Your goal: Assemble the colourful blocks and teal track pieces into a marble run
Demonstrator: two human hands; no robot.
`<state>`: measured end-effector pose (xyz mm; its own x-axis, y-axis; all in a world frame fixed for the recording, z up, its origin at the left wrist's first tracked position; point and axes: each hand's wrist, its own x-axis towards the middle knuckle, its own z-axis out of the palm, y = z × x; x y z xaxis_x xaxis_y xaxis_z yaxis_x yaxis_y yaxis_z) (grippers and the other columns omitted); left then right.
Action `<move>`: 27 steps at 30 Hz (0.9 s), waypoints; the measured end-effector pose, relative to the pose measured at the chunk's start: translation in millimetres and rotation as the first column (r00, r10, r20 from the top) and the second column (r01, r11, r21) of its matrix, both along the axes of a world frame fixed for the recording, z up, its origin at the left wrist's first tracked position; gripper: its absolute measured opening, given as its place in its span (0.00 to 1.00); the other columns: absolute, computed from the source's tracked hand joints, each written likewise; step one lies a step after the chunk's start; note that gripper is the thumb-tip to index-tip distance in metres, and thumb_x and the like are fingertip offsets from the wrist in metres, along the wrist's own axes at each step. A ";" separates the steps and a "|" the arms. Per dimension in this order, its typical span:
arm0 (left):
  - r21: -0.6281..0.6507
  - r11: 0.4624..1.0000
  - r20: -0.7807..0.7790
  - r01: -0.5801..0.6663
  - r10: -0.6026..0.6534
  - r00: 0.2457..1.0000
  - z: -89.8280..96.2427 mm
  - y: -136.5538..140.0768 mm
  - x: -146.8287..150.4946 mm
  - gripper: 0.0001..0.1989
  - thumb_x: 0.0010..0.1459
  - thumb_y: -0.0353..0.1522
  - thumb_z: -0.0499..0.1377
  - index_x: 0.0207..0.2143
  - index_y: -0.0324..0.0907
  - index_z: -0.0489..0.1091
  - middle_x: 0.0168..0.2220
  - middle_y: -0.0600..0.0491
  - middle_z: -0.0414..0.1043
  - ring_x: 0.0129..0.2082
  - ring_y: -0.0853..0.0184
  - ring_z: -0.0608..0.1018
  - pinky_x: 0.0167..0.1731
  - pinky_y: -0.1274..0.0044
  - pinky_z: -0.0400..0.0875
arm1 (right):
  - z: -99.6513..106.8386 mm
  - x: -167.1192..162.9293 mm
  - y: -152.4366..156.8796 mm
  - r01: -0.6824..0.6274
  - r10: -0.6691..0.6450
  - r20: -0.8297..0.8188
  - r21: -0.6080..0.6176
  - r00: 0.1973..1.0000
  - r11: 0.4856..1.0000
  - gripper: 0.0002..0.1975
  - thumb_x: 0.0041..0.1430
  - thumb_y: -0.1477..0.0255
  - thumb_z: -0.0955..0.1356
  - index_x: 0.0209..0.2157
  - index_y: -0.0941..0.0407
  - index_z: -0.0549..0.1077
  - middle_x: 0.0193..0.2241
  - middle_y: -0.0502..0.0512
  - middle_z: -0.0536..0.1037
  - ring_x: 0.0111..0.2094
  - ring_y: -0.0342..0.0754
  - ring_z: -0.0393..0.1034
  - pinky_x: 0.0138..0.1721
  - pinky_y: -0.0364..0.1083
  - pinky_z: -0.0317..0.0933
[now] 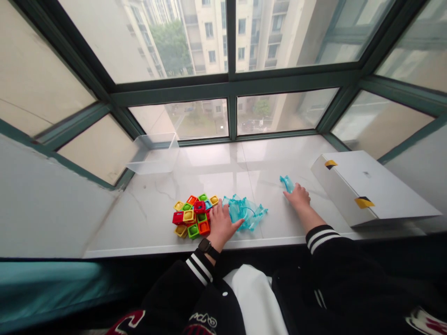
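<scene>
My left hand [223, 223], with a dark watch [208, 249] on its wrist, rests with fingers apart between two piles. On its left side its fingers touch a heap of colourful plastic blocks [193, 217] in red, yellow, green and orange. To its right lies a pile of clear blue plastic pieces [249, 213], close to the thumb. Farther right, my right hand [298, 196] is closed on one translucent blue plastic piece [287, 184], which sticks out beyond the fingers over the sill. The exact shape of that piece is partly hidden by the hand.
A clear plastic bin [153, 163] stands at the back left of the white marble-look sill [139, 204]. At the right is a white box [377, 186] with yellow-black tape tabs. Green-framed windows [230, 83] enclose the sill on three sides.
</scene>
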<state>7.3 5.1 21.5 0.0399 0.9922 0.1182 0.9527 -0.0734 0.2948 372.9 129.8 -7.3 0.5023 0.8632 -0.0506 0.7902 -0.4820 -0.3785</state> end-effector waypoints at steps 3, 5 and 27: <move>-0.048 0.999 -0.056 -0.009 0.006 0.998 0.3 2.2 3.5 0.42 0.55 0.52 0.68 0.65 0.42 0.62 0.73 0.33 0.52 0.66 0.39 0.65 0.62 0.51 0.60 | -5.0 -0.3 -0.1 -0.078 0.077 -0.032 -0.027 0.996 0.997 0.27 0.58 0.66 0.71 0.59 0.57 0.71 0.53 0.74 0.75 0.54 0.69 0.71 0.54 0.65 0.64; -0.073 0.997 -0.077 -0.006 0.001 0.997 1.5 3.5 3.1 0.40 0.57 0.46 0.67 0.66 0.42 0.61 0.72 0.33 0.53 0.65 0.39 0.66 0.61 0.52 0.61 | -5.3 -9.6 -3.2 -0.098 0.098 -0.078 0.007 0.992 0.995 0.25 0.59 0.67 0.70 0.57 0.59 0.72 0.53 0.75 0.75 0.53 0.67 0.72 0.54 0.64 0.65; -0.009 0.997 0.573 -0.076 0.068 0.817 -0.2 22.5 -32.3 0.39 0.53 0.26 0.62 0.66 0.43 0.55 0.53 0.43 0.74 0.50 0.57 0.79 0.51 0.64 0.76 | 41.6 -169.5 -124.0 -0.507 0.607 -0.339 0.341 0.719 0.792 0.16 0.61 0.60 0.71 0.47 0.50 0.68 0.40 0.54 0.81 0.41 0.57 0.78 0.44 0.55 0.71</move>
